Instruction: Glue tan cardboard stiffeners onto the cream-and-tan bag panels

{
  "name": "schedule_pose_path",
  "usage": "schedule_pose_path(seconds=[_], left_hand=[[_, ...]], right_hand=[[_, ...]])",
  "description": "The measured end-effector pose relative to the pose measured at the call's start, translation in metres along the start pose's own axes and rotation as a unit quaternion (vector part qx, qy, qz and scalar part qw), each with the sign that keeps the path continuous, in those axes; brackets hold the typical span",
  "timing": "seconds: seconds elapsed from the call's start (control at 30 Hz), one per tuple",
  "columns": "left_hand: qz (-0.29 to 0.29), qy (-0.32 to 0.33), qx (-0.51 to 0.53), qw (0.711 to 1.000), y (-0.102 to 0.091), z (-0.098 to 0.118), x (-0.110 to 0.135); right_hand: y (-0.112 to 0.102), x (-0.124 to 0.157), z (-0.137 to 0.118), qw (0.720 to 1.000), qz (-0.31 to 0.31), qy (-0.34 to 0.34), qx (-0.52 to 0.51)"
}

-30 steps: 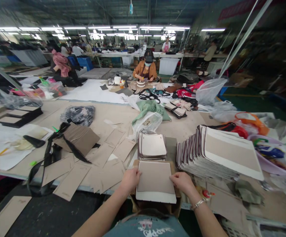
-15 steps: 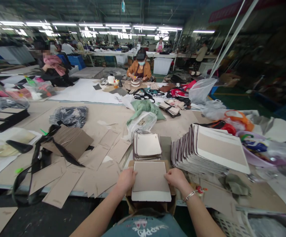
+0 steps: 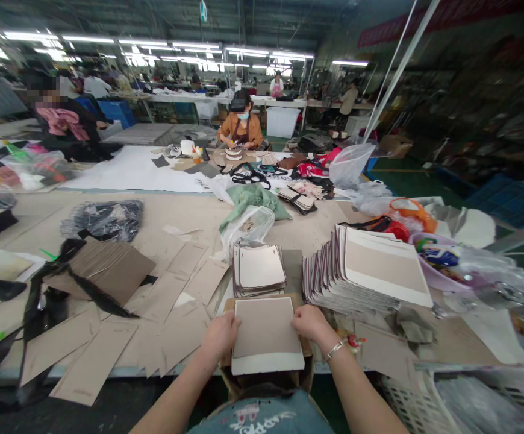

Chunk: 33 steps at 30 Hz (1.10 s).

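Directly before me lies a flat panel, a beige board (image 3: 263, 328) on a white sheet (image 3: 267, 363) whose border shows along the near side. My left hand (image 3: 223, 333) pinches its left edge, and my right hand (image 3: 309, 322) has closed fingers at its right edge. Under the panel is a brown cardboard box (image 3: 308, 361) at the table's near edge. Just behind stands a short stack of white panels with dark edges (image 3: 259, 267). To the right, a long leaning row of similar panels (image 3: 370, 271) fans across the table.
Loose beige boards (image 3: 176, 337) overlap on the left, near a strapped block of boards (image 3: 108, 268). A clear plastic bag (image 3: 248, 228) lies beyond the short stack. At right are a lilac basin (image 3: 429, 274) and a white basket (image 3: 406, 395). A co-worker (image 3: 241, 126) sits across the table.
The view has shifted slightly right, so everything appears further left. Both my hands keep their places at the panel's edges.
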<state>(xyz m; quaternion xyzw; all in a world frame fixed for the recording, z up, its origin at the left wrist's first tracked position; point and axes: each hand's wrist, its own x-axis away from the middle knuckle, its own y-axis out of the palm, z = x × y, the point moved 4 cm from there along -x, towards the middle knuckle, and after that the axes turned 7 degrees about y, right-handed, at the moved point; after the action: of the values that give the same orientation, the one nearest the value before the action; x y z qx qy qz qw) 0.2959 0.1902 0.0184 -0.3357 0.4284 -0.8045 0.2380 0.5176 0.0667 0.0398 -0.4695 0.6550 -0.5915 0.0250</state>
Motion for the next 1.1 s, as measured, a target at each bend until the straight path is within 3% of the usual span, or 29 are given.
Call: schedule_pose_path(seconds=[0.37,1.1], left_hand=[[-0.016,-0.018,-0.012,1.000,0.001,-0.002,-0.002],[-0.025,-0.081,-0.022,0.996,-0.002,0.006,0.001]], right_hand=[[0.002,-0.002,0.000,0.999,-0.007,-0.009,0.042],[0.009,-0.014,-0.006,0.980,-0.006,-0.118,0.158]])
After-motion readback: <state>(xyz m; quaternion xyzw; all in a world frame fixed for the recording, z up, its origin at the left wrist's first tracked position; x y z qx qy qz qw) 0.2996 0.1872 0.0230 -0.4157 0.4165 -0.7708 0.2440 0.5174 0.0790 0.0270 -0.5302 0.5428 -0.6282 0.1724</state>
